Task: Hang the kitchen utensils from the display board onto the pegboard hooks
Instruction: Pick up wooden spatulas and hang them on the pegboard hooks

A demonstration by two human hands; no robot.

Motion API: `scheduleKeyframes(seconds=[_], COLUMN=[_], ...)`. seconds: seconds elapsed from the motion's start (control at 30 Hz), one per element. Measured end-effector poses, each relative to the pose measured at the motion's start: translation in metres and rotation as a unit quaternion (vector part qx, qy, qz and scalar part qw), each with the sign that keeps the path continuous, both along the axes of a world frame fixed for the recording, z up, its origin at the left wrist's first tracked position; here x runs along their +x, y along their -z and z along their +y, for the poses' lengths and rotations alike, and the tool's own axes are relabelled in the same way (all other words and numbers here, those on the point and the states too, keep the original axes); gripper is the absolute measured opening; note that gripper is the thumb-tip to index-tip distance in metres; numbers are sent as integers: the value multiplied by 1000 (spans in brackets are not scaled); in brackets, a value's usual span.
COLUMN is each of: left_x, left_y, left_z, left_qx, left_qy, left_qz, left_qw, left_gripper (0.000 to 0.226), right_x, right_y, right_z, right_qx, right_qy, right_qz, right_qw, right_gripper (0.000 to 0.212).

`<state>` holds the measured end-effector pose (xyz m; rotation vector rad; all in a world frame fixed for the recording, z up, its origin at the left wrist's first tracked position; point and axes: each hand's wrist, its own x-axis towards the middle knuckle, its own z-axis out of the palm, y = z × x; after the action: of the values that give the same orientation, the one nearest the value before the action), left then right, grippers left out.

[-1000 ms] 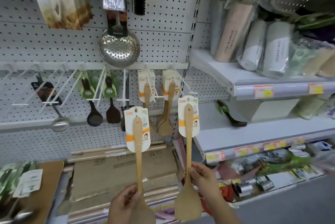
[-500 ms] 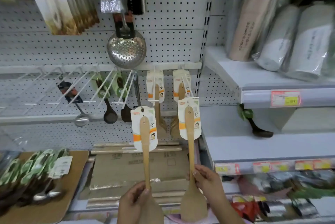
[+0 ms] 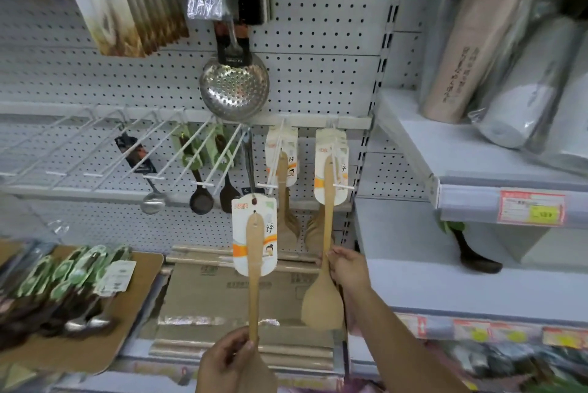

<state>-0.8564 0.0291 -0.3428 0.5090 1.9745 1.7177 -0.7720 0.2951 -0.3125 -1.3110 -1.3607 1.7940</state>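
Right hand (image 3: pixel 348 268) lifted spatula (image 3: pixel 327 217) to hook (image 3: pixel 343 186) | left hand (image 3: pixel 232 361) grips second spatula (image 3: pixel 253 284)

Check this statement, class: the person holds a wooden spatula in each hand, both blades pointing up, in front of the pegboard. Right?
Wrong on one point. The head view shows both blades pointing down, carded handle ends up: the left hand grips the left spatula near its blade, the right hand holds the right spatula just above its blade. Both are wooden, before the pegboard.
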Motion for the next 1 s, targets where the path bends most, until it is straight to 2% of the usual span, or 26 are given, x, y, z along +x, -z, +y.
scheduleKeyframes(seconds=[0.13,0.23,0.3,0.37,0.43,0.47,0.53,0.6,0.67,0.73,0.8,0.9,1.0], left_x=[-16,-25,-31,-33,-33,-32,-31,-29,-28,-25,-23,-17,-13], left_y=[5,9,12,15,17,19,23,25,29,33,35,32,33], left_z=[2,2,-2,-4,-6,-7,-9,-10,-10,-8,-6,-3,-3], left_qx=[-6,-16,-35,-43,-44,-43,-42,-43,-56,-65,-66,-53,-40], left_qy=[2,17,36,48,56,61,83,110,128,143,152,158,149], left_qz=[-8,-28,-20,-21,-22,-22,-31,-42,-37,-29,-31,-41,-58], left_qw=[1000,999,999,998,997,997,995,992,990,987,986,985,986], left_gripper=[19,22,24,22,21,22,26,32,39,40,40,27,21], right_x=[-22,-27,-23,-15,-11,-11,-12,-16,-21,-25,-28,-31,-32], right_y=[13,25,25,25,24,23,13,-10,-34,-56,-68,-71,-75], right_z=[27,34,38,39,35,30,15,-5,-24,-42,-58,-68,-71], right_qx=[-24,-2,-3,-45,6,25,43,75,31,20,36,57,55], right_qy=[10,20,22,4,1,33,76,17,-50,-100,-133,-136,-132], right_qz=[-40,-61,-81,-26,-58,-71,-57,-19,71,115,122,112,131], right_qw=[999,998,996,999,998,997,995,997,996,988,983,983,981], right_gripper=[13,10,17,25,12,15,16,18,24,33,38,26,27])
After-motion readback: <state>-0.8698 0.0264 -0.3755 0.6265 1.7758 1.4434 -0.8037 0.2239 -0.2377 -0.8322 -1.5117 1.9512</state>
